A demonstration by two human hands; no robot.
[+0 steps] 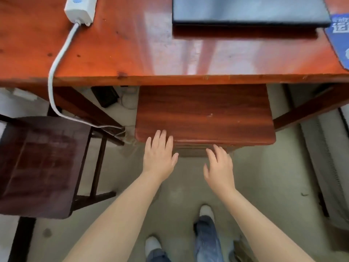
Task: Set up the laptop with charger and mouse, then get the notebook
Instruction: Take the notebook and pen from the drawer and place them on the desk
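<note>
Both my hands, left (159, 156) and right (220, 167), flat and empty at the stool (204, 114). Laptop (249, 10) shut on worktop (113, 53); next: clear stool, open it.

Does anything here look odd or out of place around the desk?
Nothing is spilled or broken. The power strip has its white cord draped over the desk edge to the floor, a possible snag. The laptop lies closed.
</note>
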